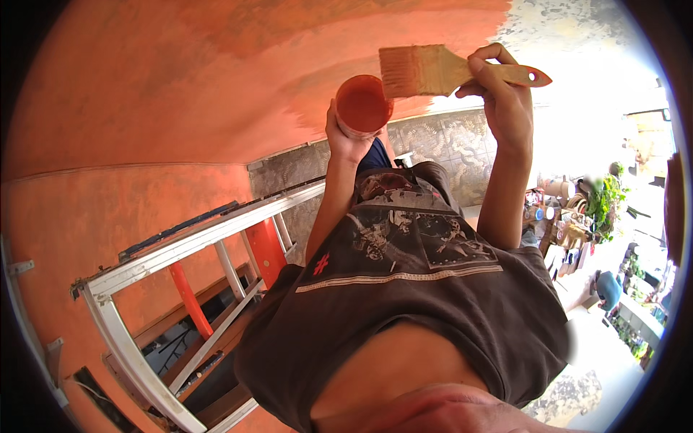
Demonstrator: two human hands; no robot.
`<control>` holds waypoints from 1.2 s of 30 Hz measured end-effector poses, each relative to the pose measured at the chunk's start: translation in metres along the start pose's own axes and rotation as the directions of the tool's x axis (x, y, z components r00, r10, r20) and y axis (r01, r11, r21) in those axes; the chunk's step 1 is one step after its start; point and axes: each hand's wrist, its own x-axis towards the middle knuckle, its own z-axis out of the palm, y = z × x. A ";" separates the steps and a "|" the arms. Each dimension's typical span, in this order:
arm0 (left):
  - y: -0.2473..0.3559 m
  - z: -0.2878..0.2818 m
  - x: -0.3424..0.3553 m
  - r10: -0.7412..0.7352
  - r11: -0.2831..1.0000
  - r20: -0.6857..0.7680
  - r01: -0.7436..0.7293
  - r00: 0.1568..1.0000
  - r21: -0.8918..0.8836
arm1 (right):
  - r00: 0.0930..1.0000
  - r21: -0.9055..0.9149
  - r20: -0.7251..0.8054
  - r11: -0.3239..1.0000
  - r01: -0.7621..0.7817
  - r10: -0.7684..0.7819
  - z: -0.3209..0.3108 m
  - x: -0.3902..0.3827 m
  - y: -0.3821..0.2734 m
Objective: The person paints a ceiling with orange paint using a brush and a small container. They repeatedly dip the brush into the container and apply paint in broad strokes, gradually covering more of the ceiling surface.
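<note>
My left hand [348, 146] is wrapped round a small tub [359, 130] from below and from its left side. Orange-red paint [362, 108] shows inside it. To the right, my raised right hand [507, 108] pinches the wooden handle of a wide flat paintbrush [421, 70]. The brush lies level, its bristles pointing left and stained orange. Their lower corner is beside the tub's right rim; whether they touch it I cannot tell. Behind both hands spreads a wall [216, 86] coated in orange, with darker streaks.
A white stepladder [209, 252] with red-orange parts stands close on my left. Grey patterned tiles [440, 144] show beyond my body. At the upper right the surface is patchy grey [556, 29]. Green plants [606, 206] and assorted clutter lie in bright light at the far right.
</note>
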 end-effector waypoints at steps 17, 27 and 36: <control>-0.011 0.033 0.003 0.048 0.991 -0.104 -0.034 0.993 0.131 | 0.975 -0.654 0.222 0.741 0.156 -0.009 0.058 -0.006 0.003; -0.013 0.019 0.008 0.116 0.987 -0.210 -0.089 0.971 0.133 | 0.986 -0.702 0.153 0.696 0.150 -0.058 0.062 -0.008 -0.014; -0.012 0.014 0.010 0.085 0.984 -0.170 -0.056 0.982 0.169 | 0.974 -0.840 0.210 0.526 0.133 0.089 0.087 -0.003 0.019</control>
